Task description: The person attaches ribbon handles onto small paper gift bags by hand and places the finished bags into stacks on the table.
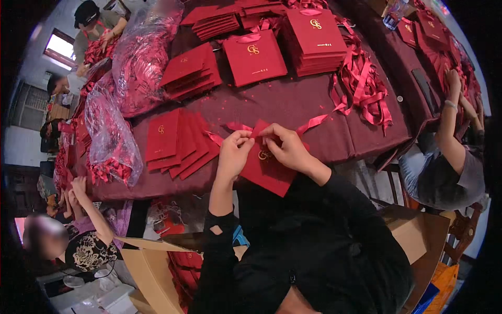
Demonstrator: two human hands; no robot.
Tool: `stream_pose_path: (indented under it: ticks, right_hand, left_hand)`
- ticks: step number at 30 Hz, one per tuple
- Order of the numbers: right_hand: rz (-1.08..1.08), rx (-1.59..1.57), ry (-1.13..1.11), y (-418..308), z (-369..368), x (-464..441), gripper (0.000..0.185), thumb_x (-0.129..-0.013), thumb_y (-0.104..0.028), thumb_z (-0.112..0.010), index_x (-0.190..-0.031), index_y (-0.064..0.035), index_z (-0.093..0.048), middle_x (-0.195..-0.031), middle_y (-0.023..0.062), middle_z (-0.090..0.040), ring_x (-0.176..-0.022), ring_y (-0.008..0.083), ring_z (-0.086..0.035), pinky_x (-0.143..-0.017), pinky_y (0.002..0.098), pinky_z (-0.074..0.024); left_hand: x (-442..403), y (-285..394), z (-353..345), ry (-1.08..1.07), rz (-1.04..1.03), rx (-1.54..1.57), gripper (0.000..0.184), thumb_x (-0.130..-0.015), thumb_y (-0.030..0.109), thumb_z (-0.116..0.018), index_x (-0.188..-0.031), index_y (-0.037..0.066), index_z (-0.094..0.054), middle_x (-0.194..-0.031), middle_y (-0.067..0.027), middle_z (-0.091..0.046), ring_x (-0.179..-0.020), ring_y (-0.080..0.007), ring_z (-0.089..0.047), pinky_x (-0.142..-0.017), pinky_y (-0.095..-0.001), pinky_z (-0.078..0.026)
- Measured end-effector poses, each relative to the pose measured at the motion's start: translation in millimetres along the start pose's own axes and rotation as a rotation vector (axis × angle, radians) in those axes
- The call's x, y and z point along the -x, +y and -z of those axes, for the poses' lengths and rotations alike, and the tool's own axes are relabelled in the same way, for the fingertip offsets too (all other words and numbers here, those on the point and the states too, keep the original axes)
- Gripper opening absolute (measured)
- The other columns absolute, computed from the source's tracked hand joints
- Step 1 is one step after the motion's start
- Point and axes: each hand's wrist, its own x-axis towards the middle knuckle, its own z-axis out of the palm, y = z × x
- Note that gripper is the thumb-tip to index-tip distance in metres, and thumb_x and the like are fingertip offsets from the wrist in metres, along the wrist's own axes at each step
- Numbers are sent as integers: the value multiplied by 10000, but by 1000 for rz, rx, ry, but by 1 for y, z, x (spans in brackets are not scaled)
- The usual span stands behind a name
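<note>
Close to my body, a small red paper gift bag with a gold emblem is held tilted at the table's front edge. My left hand pinches at its top left edge, thumb and fingertips together. At the top right, my right hand is closed on the same bag, its fingers bent over the upper edge and partly covering the emblem. A red satin ribbon runs out to the right behind my right hand, and a short end shows by my left. How the ribbon meets the bag is hidden by my fingers.
Fanned red bags lie left of my hands. Stacked bags and a ribbon heap lie beyond. Plastic sacks bulge at left. An open cardboard box stands beside me. Other people sit at both sides.
</note>
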Motion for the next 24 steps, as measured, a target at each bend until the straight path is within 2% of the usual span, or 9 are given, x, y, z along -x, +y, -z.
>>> stream_pose_path:
  ticks: [1, 3, 7, 10, 13, 18, 21, 23, 24]
  right_hand:
    - [-2, 3, 0, 1, 1, 1, 119, -889, -6, -561, -1004, 16, -540, -847, 160, -634, -779, 251, -654, -665, 345, -503]
    - [-51, -118, -52, 2, 4, 1, 70, -940, -18, -529, -1005, 7, -526, -810, 79, -637, -742, 115, -623, -662, 254, -500]
    - [-227, -370, 11, 1, 8, -1, 44, -947, -20, -530, -936, -12, -489, -801, 66, -633, -688, 107, -599, -603, 234, -478]
    - [-245, -440, 13, 4, 10, -3, 47, -946, -22, -533, -923, -15, -492, -786, 61, -629, -680, 103, -598, -598, 231, -478]
    - [-200, -328, -74, 5, 7, -2, 48, -941, -19, -536, -916, -14, -496, -769, 57, -629, -683, 101, -603, -601, 234, -483]
    - [-199, -158, -44, 0, 3, -5, 65, -889, -25, -583, -880, 19, -536, -726, 97, -644, -684, 136, -632, -610, 296, -493]
    - [-195, -81, -53, 1, 3, -7, 82, -865, -44, -601, -872, 18, -548, -727, 144, -646, -677, 216, -656, -608, 339, -492]
    - [-185, 10, -48, -1, 5, -8, 110, -828, -64, -621, -862, 18, -556, -746, 193, -642, -712, 326, -660, -618, 395, -491]
    - [-185, 11, -46, -2, 4, -8, 110, -828, -64, -621, -862, 18, -556, -746, 193, -642, -712, 326, -660, -618, 395, -491]
  left_hand:
    - [-1, -2, 0, -2, 1, 3, 158, -893, 22, -594, -1040, -36, -600, -882, -33, -661, -801, -65, -577, -714, -208, -456]
    - [-3, -6, 1, -18, -2, 41, 193, -890, 29, -603, -1066, -49, -618, -902, -52, -676, -803, -68, -583, -718, -207, -459]
    - [-1, -7, 1, 13, 31, 18, 216, -894, 44, -607, -1082, -60, -630, -917, -64, -683, -807, -72, -590, -719, -210, -461]
    - [-2, -9, 2, -3, -5, 29, 222, -900, 57, -604, -1084, -64, -628, -909, -61, -683, -802, -76, -592, -720, -221, -466]
    - [-2, -10, 2, -12, -29, -5, 221, -905, 61, -596, -1085, -63, -628, -900, -63, -684, -802, -80, -592, -723, -226, -467]
    - [1, -8, 0, 1, -27, -71, 220, -927, 76, -582, -1103, -50, -621, -955, -58, -659, -851, -98, -589, -762, -256, -475]
    - [5, -2, -4, 31, -68, -115, 216, -919, 66, -587, -1097, -50, -625, -963, -57, -660, -866, -100, -589, -781, -254, -472]
    - [3, -6, -4, 29, -75, -131, 215, -916, 59, -585, -1096, -51, -626, -965, -59, -661, -869, -101, -591, -788, -252, -471]
    - [3, -7, -4, 28, -83, -145, 213, -914, 51, -583, -1094, -53, -628, -968, -61, -662, -871, -102, -593, -794, -249, -470]
